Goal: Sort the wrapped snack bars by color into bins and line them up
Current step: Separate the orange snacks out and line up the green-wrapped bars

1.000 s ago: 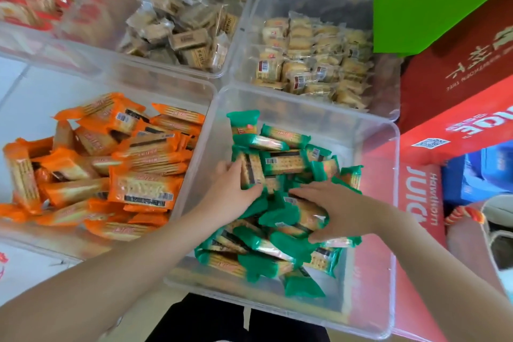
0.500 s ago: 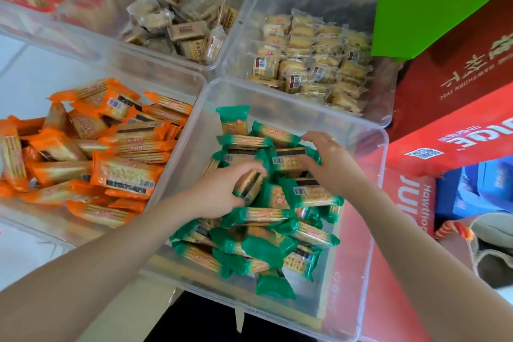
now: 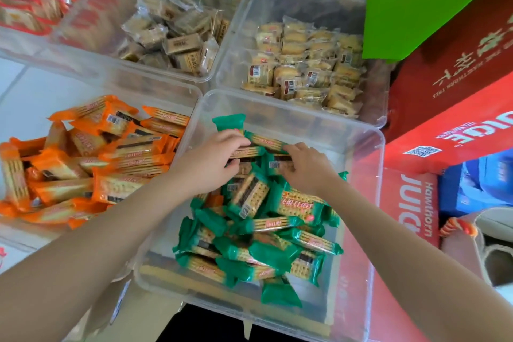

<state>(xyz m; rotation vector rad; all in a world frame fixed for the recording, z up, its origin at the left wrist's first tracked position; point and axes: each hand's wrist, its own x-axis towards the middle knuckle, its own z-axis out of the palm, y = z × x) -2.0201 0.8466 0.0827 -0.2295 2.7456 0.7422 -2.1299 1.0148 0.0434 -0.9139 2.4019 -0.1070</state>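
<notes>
A clear bin (image 3: pixel 370 203) in front of me holds a loose heap of green-wrapped snack bars (image 3: pixel 266 255). Both my hands are at the far end of that heap. My left hand (image 3: pixel 213 164) grips a green bar between curled fingers and thumb. My right hand (image 3: pixel 308 169) curls over another green bar with a barcode, just right of the left hand. One green bar (image 3: pixel 229 122) stands against the far wall. The clear bin to the left (image 3: pixel 155 83) is piled with orange-wrapped bars (image 3: pixel 116 191).
Behind stand more clear bins: tan-wrapped biscuits (image 3: pixel 180 44), pale cookies (image 3: pixel 305 64) and red-wrapped snacks (image 3: pixel 33 3). Red juice cartons (image 3: pixel 444 133), a green box (image 3: pixel 430 3) and a blue box (image 3: pixel 477 183) crowd the right side.
Both hands have moved from the middle of the green heap to its far end, coming close together. The bars under them have shifted.
</notes>
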